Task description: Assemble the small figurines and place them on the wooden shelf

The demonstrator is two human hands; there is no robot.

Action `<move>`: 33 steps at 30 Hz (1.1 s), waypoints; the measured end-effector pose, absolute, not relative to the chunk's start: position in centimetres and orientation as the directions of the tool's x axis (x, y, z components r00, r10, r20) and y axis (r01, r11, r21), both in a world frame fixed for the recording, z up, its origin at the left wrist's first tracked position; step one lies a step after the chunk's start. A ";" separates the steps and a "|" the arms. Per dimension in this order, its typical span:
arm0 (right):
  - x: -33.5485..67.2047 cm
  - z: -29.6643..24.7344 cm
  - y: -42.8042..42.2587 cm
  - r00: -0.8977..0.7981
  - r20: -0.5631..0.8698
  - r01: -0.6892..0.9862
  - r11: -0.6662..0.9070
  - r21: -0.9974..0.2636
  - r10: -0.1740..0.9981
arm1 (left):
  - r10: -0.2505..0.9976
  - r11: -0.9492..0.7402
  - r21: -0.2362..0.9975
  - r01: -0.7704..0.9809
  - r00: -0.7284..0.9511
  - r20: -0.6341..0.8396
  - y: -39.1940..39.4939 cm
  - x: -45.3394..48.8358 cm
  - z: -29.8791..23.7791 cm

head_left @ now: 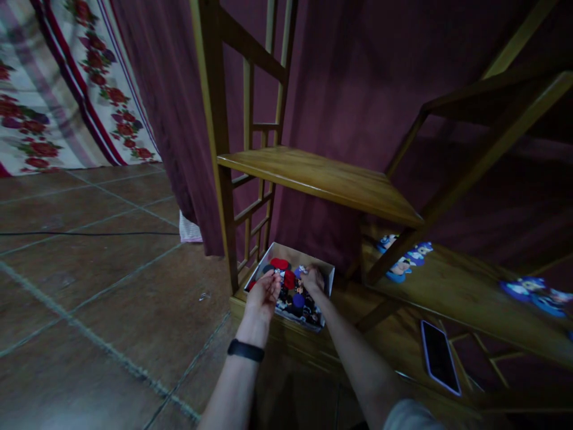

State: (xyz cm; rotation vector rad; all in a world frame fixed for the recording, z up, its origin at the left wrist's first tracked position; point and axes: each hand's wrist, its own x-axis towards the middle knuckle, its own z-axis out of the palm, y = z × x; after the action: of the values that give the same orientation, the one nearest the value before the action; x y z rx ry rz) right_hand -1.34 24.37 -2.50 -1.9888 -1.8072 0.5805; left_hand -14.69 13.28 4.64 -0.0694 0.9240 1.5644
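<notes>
A white cardboard box [326,285] holds several small figurines [298,301] in red, black, purple and white, heaped together. My right hand [313,279] reaches into its right side with fingers closed on a small purple-and-white figurine [301,270]. Over the left side of the box is my left hand [265,292], palm partly turned up and fingers loosely bent. Nothing shows in the left palm, and its fingertips are close to the red pieces. A dark band [246,350] circles my left wrist.
The box stands on the low board of a wooden shelf unit [224,209], beneath a higher wooden shelf [313,173]. Several blue-and-purple figurines [398,269] stand on the shelf at right. A phone [440,357] lies below them. Curtains hang behind; a black cable [89,233] crosses the tiled floor.
</notes>
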 end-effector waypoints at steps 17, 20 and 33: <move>-1.1 0.5 13.3 -0.158 -0.163 -0.125 -0.184 -0.975 0.974 | 0.945 0.239 0.800 -0.550 -0.058 -0.322 13.0 -11.6 2.4; 0.7 1.7 14.0 -0.136 -0.182 -0.264 -0.213 -0.941 0.974 | 0.954 0.184 0.874 -0.449 -0.133 -0.269 13.8 -11.7 1.7; 4.4 2.3 16.1 0.036 -0.034 -0.001 -0.034 -0.999 0.999 | 0.998 0.002 0.394 0.919 0.021 -0.056 14.6 -8.3 -1.2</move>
State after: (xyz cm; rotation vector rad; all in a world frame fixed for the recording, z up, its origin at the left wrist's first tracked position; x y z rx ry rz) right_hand 4.43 16.10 2.31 -1.2503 -1.1657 1.2077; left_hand -8.33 14.63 -1.20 1.9846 1.9649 0.3455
